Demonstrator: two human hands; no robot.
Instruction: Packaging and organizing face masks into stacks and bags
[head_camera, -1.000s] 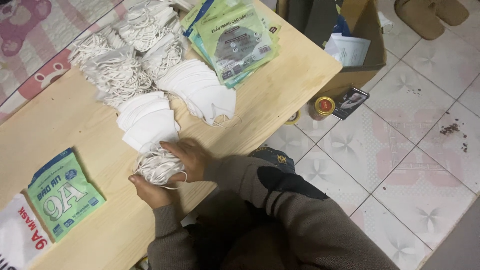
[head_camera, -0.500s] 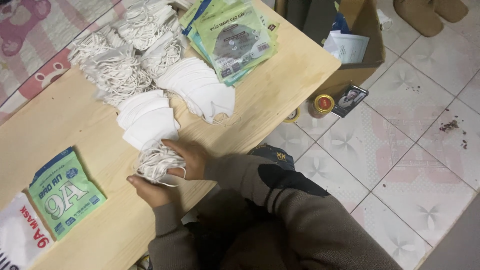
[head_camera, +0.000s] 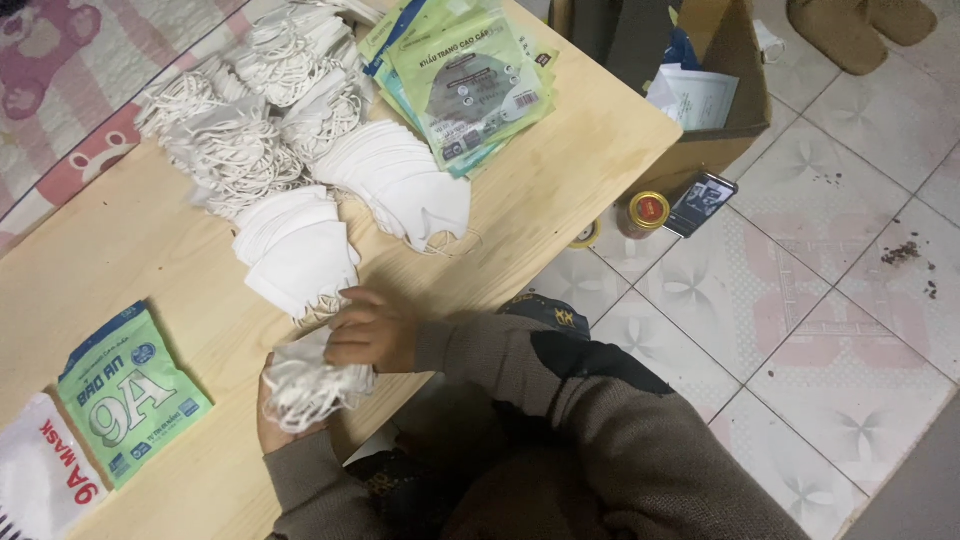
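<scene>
A: Object in hand?

B: A small bundle of white masks (head_camera: 308, 385), folded flat with the ear loops bunched loose on top. It sits at the near edge of the wooden table (head_camera: 120, 250). The left hand (head_camera: 272, 425) cups it from below, fingers curled round it. The right hand (head_camera: 372, 330) lies on its upper side, fingers bent and pressed onto the masks.

A: Other masks?

B: A fanned stack of white masks (head_camera: 300, 260) just beyond the hands; a second fanned stack (head_camera: 400, 185) beside it, further right. Heaps of tangled white masks with loops (head_camera: 235, 120) lie at the far side.

A: Packaging?

B: A green flat pouch with blue trim (head_camera: 130, 395) lies near the left edge. A white pouch with red lettering (head_camera: 40, 475) touches its lower left corner. A spread pile of green pouches (head_camera: 470, 85), each with a grey picture in the middle, occupies the far right corner.

A: Off the table?

B: On the tiled floor, an open cardboard box (head_camera: 735, 90) with a white sheet inside; just beside it a small jar with a yellow lid (head_camera: 645, 212).
</scene>
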